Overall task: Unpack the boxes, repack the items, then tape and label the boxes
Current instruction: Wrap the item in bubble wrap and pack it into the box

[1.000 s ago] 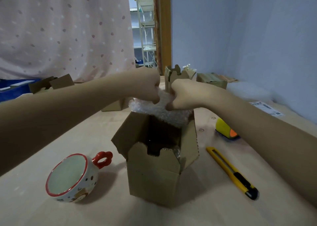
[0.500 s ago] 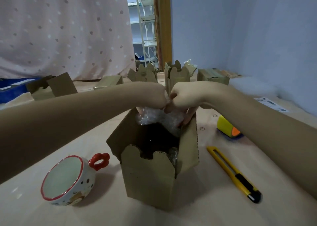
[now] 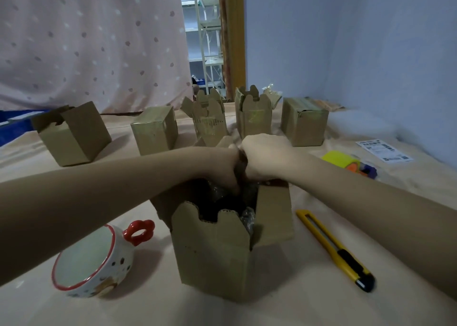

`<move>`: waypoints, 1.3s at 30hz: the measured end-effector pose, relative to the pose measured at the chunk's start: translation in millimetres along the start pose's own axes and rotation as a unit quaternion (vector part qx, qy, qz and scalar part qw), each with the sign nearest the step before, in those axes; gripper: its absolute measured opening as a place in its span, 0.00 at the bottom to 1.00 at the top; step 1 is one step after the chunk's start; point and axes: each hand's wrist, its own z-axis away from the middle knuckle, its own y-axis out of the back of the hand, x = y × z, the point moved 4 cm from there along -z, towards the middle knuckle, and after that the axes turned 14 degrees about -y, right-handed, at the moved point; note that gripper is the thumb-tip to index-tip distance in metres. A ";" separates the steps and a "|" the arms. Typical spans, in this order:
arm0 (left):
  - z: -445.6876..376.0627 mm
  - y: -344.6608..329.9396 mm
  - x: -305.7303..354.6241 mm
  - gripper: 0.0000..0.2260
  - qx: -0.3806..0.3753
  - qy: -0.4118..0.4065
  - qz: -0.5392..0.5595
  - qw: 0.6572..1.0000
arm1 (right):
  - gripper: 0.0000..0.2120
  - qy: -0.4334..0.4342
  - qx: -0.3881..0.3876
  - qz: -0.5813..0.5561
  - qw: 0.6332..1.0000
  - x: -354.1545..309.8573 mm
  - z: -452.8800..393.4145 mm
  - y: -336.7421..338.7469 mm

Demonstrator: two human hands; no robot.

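An open cardboard box [image 3: 217, 249] stands on the table in front of me, flaps up. Clear bubble wrap [image 3: 247, 218] sits inside it, mostly in shadow. My left hand [image 3: 222, 167] and my right hand [image 3: 267, 155] meet over the box's far side, fingers curled down into the opening on the wrap. A white mug [image 3: 91, 264] with a red rim and red flower-shaped handle lies tilted to the left of the box.
A yellow utility knife [image 3: 333, 249] lies right of the box. A yellow tape dispenser [image 3: 346, 162] and a label sheet [image 3: 384, 150] sit farther right. Several cardboard boxes [image 3: 155, 129] stand in a row behind. A wall bounds the right side.
Both hands have pushed the bubble wrap from above the box down into it. The view has tilted up, so the row of boxes behind now shows.
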 end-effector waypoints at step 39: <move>101.8 4.9 37.8 0.15 0.329 -0.073 -0.196 0.921 | 0.30 0.013 0.260 -0.124 0.958 2.0 76.0 7.4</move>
